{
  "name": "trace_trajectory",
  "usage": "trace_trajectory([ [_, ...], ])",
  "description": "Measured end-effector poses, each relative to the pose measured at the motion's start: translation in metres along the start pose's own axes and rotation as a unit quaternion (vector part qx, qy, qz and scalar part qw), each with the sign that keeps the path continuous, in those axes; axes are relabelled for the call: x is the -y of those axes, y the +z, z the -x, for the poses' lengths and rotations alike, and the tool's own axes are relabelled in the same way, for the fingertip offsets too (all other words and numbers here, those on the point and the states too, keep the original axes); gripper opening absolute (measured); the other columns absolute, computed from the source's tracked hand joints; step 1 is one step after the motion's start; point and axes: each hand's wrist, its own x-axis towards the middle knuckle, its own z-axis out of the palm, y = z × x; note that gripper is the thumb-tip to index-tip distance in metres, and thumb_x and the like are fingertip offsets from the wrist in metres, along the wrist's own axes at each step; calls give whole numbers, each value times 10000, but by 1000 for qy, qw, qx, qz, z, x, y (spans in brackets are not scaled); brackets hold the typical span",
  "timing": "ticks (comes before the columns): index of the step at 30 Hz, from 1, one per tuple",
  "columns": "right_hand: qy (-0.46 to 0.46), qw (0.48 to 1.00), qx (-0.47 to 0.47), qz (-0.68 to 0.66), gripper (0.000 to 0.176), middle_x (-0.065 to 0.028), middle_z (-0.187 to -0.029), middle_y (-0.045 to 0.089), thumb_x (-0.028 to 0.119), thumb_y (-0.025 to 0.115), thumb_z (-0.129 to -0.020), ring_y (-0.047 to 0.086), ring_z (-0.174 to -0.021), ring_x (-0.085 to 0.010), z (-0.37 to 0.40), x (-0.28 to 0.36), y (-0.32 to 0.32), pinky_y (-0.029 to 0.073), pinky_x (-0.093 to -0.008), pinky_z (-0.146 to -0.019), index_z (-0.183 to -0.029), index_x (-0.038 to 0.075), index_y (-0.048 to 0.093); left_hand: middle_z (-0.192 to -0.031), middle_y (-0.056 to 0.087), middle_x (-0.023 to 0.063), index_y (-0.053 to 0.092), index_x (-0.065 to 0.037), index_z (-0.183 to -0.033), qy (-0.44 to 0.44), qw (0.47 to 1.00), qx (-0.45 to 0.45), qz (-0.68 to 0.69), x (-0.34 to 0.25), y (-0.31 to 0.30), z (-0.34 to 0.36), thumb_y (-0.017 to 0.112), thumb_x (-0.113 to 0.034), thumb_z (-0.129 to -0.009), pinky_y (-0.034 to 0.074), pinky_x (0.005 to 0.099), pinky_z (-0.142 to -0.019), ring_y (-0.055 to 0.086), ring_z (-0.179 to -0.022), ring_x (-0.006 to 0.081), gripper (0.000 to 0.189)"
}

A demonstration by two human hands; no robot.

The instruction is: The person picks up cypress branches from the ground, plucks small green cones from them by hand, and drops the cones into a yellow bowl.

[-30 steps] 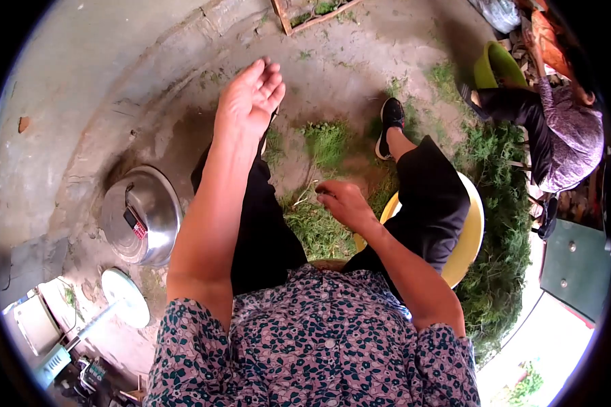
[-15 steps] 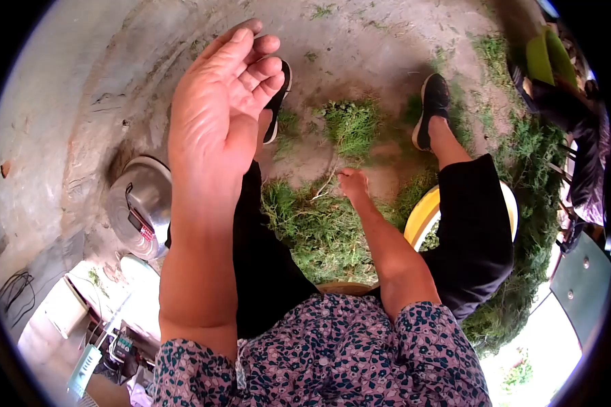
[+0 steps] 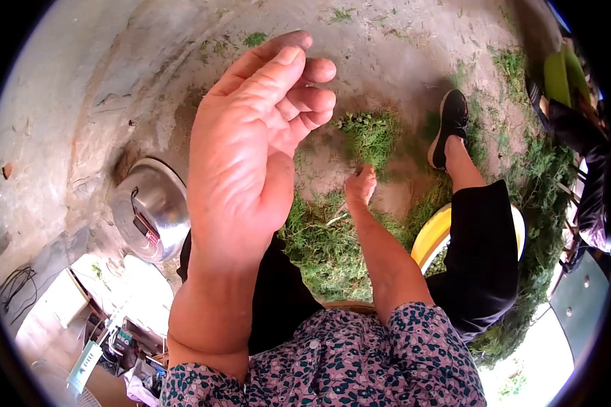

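My left hand [image 3: 258, 129] is raised close to the camera, its fingers loosely bent and apart, with nothing visible in them. Lower down, my right hand [image 3: 361, 184] is closed at the near end of a feathery green sprig [image 3: 370, 139], which points away from me over the ground. Its fingers are small in view, and the exact grip on the stems is partly hidden. Between my legs, just below that hand, lies a heap of cut greenery [image 3: 329, 261]. A pale bare stem shows at the heap's upper edge.
A yellow-rimmed basin [image 3: 429, 234] with small green pieces stands by my right leg. At the left is a shiny metal pot [image 3: 153, 210] with a phone-like device on it. More greenery [image 3: 540, 183] lies along the right side, near a lime-green container [image 3: 565, 74].
My right hand has moved slightly away from me, up to the base of the sprig. My left hand has shifted right and nearer the camera. The whole view has shifted a little.
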Motion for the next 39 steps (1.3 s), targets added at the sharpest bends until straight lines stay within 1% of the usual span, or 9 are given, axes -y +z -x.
trace_trajectory([
  [2,-38,995,-92,-19,406,-197,-881,546,-20,510,-721,557,-824,-363,-3,-6,-1,452,-427,-726,-1121,43,485,-844,604,22,571,-23,-1044,5,1000,4,3,0,-2,-3,550,-158,-874,443,242,-723,546,-708,85,219],
  [4,55,971,-109,-207,357,-209,-842,561,-60,489,-677,555,-778,-362,-7,-3,-13,439,-420,-704,-1026,8,525,-835,612,34,581,-21,-1017,2,1000,-5,4,2,-2,-4,554,-144,-870,452,254,-715,552,-701,95,194],
  [6,37,979,-88,-182,296,-163,-742,563,-58,509,-684,528,-643,-288,-12,3,-33,423,-416,-592,-971,-2,560,-823,620,52,580,-21,-989,9,1000,-6,11,4,-2,-7,565,-137,-861,453,257,-696,566,-680,108,174],
  [9,114,857,81,-495,113,-37,-665,490,85,624,-786,386,-503,-133,-2,30,-66,318,-324,-436,-856,14,570,-823,627,65,581,-20,-983,12,1000,-7,16,9,-4,-11,568,-129,-859,468,265,-682,582,-676,122,166],
  [17,-13,832,138,-537,116,0,-660,433,123,593,-842,396,-493,-100,60,141,-168,287,-251,-409,-843,43,509,-842,637,32,595,-63,-937,-3,997,-76,5,35,-9,-26,609,-132,-821,470,247,-648,585,-711,108,135],
  [31,-222,894,154,-358,179,-16,-748,568,82,628,-791,501,-578,-101,121,192,-225,400,-230,-529,-928,-31,602,-866,584,0,519,-80,-1018,16,998,45,37,41,12,-40,627,-124,-807,447,278,-653,555,-711,112,242],
  [33,-357,891,114,-255,220,-58,-815,609,88,647,-774,558,-653,-148,104,182,-226,449,-259,-614,-956,-30,612,-875,587,6,513,-76,-1025,25,999,35,34,44,12,-42,622,-107,-803,447,281,-662,558,-719,119,249],
  [36,-411,878,-53,-240,256,-103,-812,627,91,650,-770,588,-718,-187,90,179,-228,468,-291,-677,-991,-28,600,-877,599,22,534,-56,-992,55,998,17,29,41,17,-40,616,-53,-782,445,287,-689,565,-749,132,226],
  [39,-372,885,-80,-268,195,-124,-812,632,91,632,-786,592,-725,-186,92,187,-243,471,-291,-683,-941,-24,604,-862,624,31,599,-55,-893,79,997,10,-3,44,19,-39,632,-8,-756,449,284,-695,576,-778,123,149],
])
